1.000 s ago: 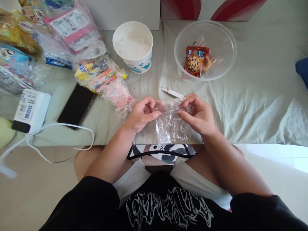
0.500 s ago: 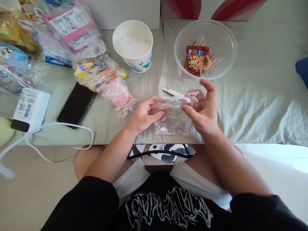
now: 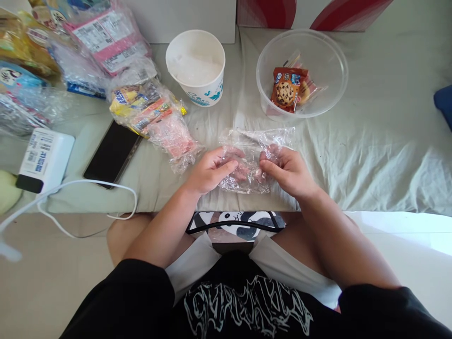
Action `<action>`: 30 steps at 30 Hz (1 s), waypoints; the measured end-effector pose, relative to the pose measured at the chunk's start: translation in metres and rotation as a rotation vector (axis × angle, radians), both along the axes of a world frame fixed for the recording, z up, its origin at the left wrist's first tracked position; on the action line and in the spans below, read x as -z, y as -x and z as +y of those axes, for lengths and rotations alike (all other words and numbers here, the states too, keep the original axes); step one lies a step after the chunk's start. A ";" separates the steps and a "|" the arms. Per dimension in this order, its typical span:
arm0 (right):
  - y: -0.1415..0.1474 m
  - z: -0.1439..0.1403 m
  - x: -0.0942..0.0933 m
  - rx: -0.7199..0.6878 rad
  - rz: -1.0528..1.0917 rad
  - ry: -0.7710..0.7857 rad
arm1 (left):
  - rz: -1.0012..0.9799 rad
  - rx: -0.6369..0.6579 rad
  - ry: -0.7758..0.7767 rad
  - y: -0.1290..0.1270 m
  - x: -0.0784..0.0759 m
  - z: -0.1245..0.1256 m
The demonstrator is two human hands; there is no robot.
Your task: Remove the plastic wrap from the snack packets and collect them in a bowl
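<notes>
A crinkled clear plastic bag [image 3: 252,160] is stretched between my two hands, just above the front of the cloth-covered surface. My left hand [image 3: 212,169] pinches its left side, thumb on top and fingers behind the film. On the other side, my right hand [image 3: 287,169] grips the bag in the same way. Through the film I see no contents apart from my fingers. The craft knife seen earlier is now mostly hidden behind the bag.
Beyond my hands stand a white paper tub [image 3: 197,66] and a clear plastic bowl [image 3: 332,94] holding a brown cookie packet [image 3: 287,89]. To the left lie wrapped snacks [image 3: 151,113], a black phone [image 3: 111,155], a white charger [image 3: 45,157] with a cable, and several plastic packages [image 3: 106,37].
My right hand has come down and left, its raised fingers now closed on the bag. The bag has been spread wider and covers the knife. My left hand has barely moved.
</notes>
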State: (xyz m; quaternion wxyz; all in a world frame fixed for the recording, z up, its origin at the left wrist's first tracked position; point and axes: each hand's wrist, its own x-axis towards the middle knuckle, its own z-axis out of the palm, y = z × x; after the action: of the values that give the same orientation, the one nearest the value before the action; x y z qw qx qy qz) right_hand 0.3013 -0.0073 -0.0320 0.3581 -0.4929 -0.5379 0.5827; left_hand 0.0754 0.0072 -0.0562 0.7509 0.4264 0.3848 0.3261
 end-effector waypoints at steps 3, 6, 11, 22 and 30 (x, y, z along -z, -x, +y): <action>-0.001 -0.001 0.004 0.047 0.089 0.045 | -0.015 -0.041 0.008 0.000 -0.001 0.000; -0.001 -0.001 0.005 0.087 0.202 0.020 | -0.099 -0.117 -0.002 -0.001 -0.002 0.002; -0.003 -0.001 -0.001 0.148 0.247 -0.013 | -0.190 -0.160 -0.013 -0.001 -0.004 0.005; -0.006 0.000 0.003 0.155 -0.124 -0.127 | -0.060 -0.175 -0.195 -0.004 0.002 0.005; -0.005 0.004 0.007 0.235 0.142 -0.021 | 0.063 -0.220 -0.273 -0.005 0.008 0.004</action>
State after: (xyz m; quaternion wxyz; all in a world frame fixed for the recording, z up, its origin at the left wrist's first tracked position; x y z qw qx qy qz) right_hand 0.3060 -0.0036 -0.0391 0.4662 -0.5062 -0.4560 0.5643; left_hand 0.0805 0.0117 -0.0641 0.6336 0.4896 0.4044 0.4419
